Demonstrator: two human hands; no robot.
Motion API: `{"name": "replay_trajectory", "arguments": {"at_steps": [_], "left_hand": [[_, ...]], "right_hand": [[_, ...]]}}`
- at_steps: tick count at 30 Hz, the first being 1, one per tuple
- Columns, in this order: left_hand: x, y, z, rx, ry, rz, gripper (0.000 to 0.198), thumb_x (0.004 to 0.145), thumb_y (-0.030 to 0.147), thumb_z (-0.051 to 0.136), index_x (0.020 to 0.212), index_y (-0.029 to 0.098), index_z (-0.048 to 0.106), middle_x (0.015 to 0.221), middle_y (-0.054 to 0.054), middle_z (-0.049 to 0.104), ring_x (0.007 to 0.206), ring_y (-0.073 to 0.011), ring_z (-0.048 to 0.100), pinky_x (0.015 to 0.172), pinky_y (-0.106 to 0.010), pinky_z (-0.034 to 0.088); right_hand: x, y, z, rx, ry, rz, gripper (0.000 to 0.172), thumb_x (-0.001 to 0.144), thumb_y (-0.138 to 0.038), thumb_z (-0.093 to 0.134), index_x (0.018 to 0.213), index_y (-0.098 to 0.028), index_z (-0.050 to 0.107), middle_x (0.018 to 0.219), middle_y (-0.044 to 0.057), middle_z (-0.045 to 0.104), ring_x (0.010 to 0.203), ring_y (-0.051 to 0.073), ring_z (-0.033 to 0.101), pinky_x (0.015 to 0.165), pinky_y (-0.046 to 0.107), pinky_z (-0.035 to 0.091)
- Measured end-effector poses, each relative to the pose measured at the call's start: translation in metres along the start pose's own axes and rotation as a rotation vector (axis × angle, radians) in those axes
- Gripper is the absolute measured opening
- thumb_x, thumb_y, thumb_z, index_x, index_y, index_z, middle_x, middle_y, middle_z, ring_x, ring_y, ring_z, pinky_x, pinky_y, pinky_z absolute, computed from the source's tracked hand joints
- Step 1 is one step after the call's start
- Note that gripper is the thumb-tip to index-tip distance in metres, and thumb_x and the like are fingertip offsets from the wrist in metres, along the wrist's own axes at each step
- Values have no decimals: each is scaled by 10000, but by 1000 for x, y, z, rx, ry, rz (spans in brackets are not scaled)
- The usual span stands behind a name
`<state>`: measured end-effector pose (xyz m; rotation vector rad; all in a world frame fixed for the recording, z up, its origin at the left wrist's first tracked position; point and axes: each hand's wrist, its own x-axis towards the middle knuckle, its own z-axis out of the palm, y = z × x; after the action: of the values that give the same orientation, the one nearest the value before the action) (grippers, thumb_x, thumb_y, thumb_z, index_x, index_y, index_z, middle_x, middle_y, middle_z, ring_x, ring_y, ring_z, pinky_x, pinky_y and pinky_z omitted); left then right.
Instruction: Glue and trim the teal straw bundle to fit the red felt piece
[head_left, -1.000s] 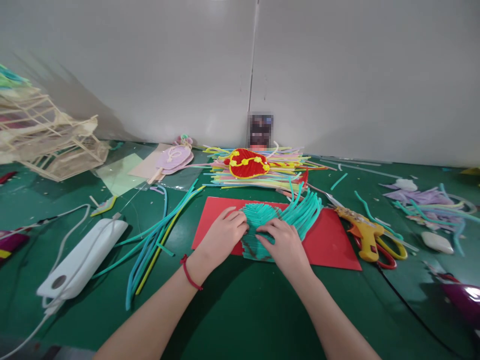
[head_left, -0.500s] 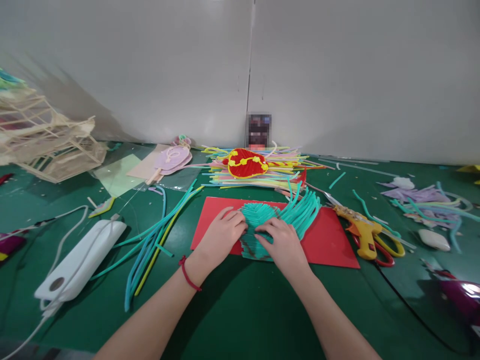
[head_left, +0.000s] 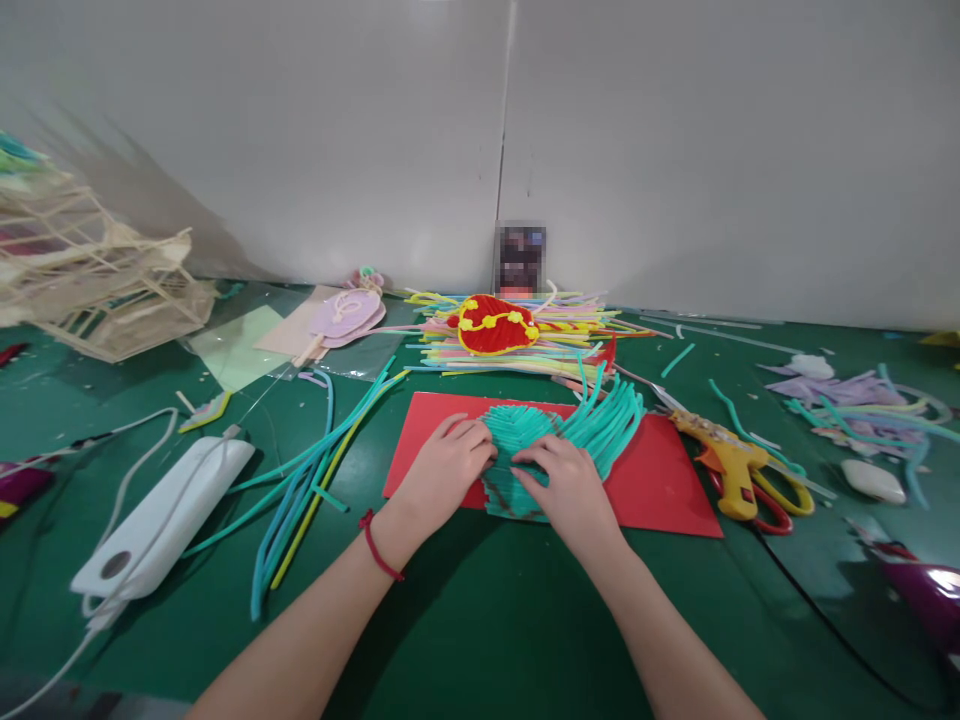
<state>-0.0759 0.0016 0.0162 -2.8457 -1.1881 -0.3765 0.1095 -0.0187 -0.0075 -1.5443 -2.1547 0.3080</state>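
A teal piece made of pipe cleaners (head_left: 517, 430), laid side by side in slanting rows, lies on a red sheet (head_left: 660, 480). Its loose strands fan out to the upper right. My left hand (head_left: 450, 460), with a red cord at the wrist, has its fingers curled on the piece's left edge. Over the piece's right side, my right hand (head_left: 566, 480) brings thumb and forefinger close together on the teal strands. Both sets of fingertips press the piece from above, and the palms hide part of it.
A red and yellow pipe-cleaner pouch shape (head_left: 495, 325) rests on a pile of pipe cleaners behind. To the right lie a yellow glue gun (head_left: 731, 475) and scissors (head_left: 776, 505). Loose pipe cleaners (head_left: 315, 480) and a white power strip (head_left: 165, 515) are on the left.
The view has shifted very slightly. Both hands stay in the same place on the teal piece, with no clear change in their grip.
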Motion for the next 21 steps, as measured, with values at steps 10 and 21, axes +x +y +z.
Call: {"name": "replay_trajectory", "arguments": {"at_steps": [10,21], "left_hand": [[-2,-1,0,-13,14,2,81,880,142,542,902,155,619,976,-37,625,995,-198,563,977,-397,415],[-14,-24,-15,-96,10,-93,72,831,180,628,900,158,631,962,-50,616,972,-210,566,928,-404,450]], "right_hand": [[0,0,-1,-14,-15,3,121,869,-272,572,865,-232,686,858,36,651,866,220,603,718,340,382],[0,5,-1,32,-22,-9,157,882,-296,547,889,-241,694,870,49,657,852,214,610,732,340,416]]}}
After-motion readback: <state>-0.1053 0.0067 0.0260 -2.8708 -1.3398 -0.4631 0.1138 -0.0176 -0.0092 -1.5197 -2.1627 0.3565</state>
